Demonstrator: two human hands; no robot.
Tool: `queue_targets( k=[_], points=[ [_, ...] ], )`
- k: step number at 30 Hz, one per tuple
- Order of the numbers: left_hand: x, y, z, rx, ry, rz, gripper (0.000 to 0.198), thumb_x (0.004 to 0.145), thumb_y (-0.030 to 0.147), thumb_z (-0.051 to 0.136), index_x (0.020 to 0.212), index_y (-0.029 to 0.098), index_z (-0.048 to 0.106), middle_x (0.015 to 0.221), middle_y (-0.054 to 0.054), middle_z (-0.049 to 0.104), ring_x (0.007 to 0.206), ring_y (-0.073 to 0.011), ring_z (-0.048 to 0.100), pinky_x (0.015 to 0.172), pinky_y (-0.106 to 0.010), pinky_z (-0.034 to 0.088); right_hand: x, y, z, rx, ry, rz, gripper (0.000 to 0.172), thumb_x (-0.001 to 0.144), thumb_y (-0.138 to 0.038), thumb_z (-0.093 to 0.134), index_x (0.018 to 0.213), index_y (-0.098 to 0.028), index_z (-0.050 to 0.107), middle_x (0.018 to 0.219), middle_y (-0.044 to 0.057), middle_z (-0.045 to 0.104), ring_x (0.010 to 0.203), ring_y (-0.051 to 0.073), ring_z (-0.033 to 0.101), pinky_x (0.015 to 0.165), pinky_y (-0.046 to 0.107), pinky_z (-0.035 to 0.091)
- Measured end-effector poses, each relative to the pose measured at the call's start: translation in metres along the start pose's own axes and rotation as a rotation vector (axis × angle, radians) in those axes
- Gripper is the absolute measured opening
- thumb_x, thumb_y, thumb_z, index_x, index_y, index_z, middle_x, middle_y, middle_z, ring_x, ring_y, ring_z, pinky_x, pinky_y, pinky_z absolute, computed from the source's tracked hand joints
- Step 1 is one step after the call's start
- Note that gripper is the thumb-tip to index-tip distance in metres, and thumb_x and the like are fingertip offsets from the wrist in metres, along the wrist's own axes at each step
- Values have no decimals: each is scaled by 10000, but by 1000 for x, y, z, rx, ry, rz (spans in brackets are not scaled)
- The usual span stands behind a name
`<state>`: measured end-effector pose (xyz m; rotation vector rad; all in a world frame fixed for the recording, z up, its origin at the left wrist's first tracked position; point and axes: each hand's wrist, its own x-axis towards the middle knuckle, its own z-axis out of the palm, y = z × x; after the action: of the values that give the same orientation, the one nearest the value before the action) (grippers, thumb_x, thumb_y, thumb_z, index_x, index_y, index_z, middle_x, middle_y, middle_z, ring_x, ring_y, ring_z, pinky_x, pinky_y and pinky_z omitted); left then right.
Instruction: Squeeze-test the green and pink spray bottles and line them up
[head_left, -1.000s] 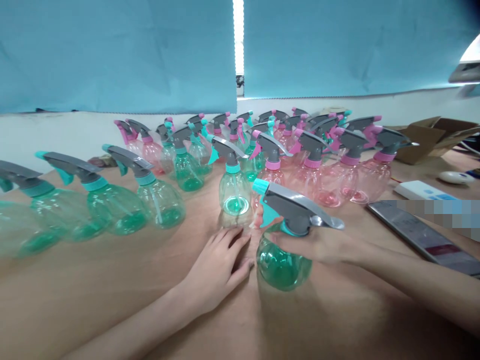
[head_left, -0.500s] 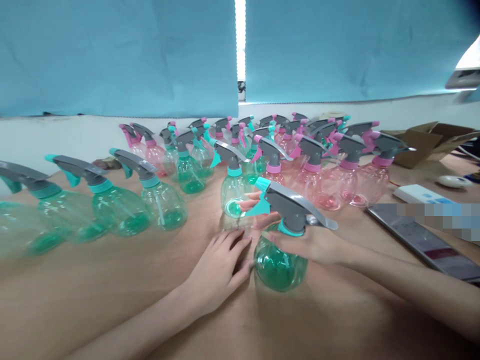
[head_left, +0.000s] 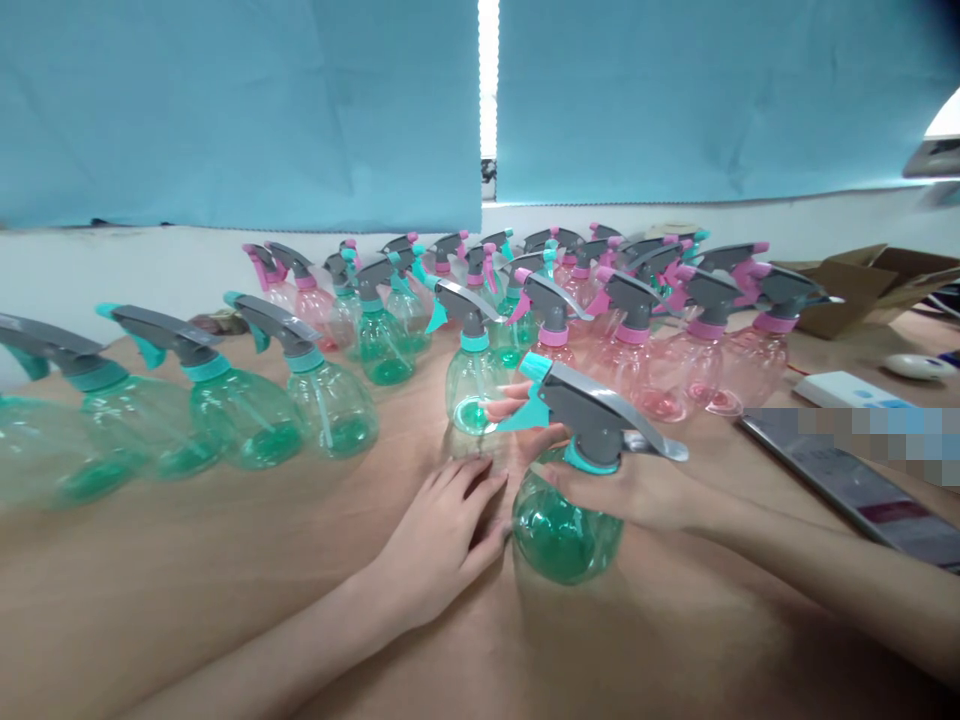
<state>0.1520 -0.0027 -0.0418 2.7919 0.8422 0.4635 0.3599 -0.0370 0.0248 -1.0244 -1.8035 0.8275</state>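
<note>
left hand (head_left: 435, 545): palm down, fingers (head_left: 486, 490) slack | right hand (head_left: 637, 495): curled sideways, grasping green bottle (head_left: 562, 542)

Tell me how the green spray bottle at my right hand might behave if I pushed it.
The green spray bottle might tip if pushed high up, since its wide spray head overhangs a narrower neck. Its smooth, glossy body could feel slippery to your right hand. Laid over, it might roll, given its rounded sides.

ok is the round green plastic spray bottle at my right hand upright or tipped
Upright: the green spray bottle has its grey head on top, rounded body below.
</note>
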Motion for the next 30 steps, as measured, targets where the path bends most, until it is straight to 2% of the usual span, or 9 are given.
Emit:
queue_targets(
  k=[4, 8, 10, 14, 18, 22, 26, 30],
  points=[
    [0, 1, 0, 1, -5, -4, 381, 933, 286, 517, 1302, 194, 495, 1320, -126, 519, 1215, -300, 473, 987, -493, 407, -1, 2, 0, 4, -2, 1, 111, 728, -146, 577, 773, -247, 585, 789, -7, 687, 780, 183, 688, 716, 332, 588],
    [0, 0, -1, -3, 5, -5, 371, 929, 282, 512, 1292, 204, 501, 1315, -124, 525, 1207, -304, 483, 977, -496, 413, -1, 2, 0, -2, 8, -12, 111, 742, -138, 586, 746, -248, 601, 776, -13, 692, 755, 172, 683, 707, 320, 585],
    [0, 0, -1, -4, 4, -4, 368, 930, 280, 511, 1291, 208, 501, 1317, -122, 523, 1208, -303, 482, 978, -497, 410, 0, 1, 0, 1, -10, -38, 160, 747, -124, 577, 824, -253, 635, 832, -11, 706, 791, 174, 684, 742, 329, 584],
    [-2, 0, -1, -5, 2, -6, 370, 931, 288, 519, 1294, 215, 503, 1317, -112, 522, 1211, -300, 477, 985, -493, 408, 2, -3, -1, 38, -35, -75, 388, 745, -83, 564, 1070, -286, 628, 1067, -8, 697, 925, 179, 674, 812, 335, 577],
    [-3, 0, 0, -5, 1, -13, 384, 926, 286, 539, 1299, 201, 507, 1321, -113, 516, 1220, -295, 468, 1001, -476, 402, 2, -4, -2, 57, -46, -88, 467, 752, -59, 541, 1148, -300, 600, 1176, -10, 661, 982, 176, 668, 843, 325, 568],
    [-1, -1, 1, -5, 0, -10, 377, 933, 293, 534, 1298, 204, 508, 1324, -117, 515, 1214, -294, 472, 1000, -488, 401, 0, -4, -1, 33, -35, -86, 414, 754, -77, 560, 1101, -293, 625, 1105, -10, 690, 914, 173, 688, 821, 318, 573],
    [-1, 0, 0, 2, -14, -13, 390, 933, 295, 537, 1308, 193, 502, 1332, -126, 512, 1224, -299, 463, 1004, -499, 396, -1, -2, -1, -29, -29, -28, 255, 756, -110, 556, 918, -270, 670, 856, -11, 729, 800, 186, 701, 742, 327, 588],
    [-2, 2, -1, 16, -37, -26, 425, 941, 313, 522, 1338, 167, 483, 1351, -136, 504, 1249, -303, 442, 1018, -496, 385, 2, 10, -9, -103, 78, 20, 141, 723, -143, 574, 778, -257, 636, 792, -7, 716, 777, 205, 694, 708, 350, 585]
  ],
)
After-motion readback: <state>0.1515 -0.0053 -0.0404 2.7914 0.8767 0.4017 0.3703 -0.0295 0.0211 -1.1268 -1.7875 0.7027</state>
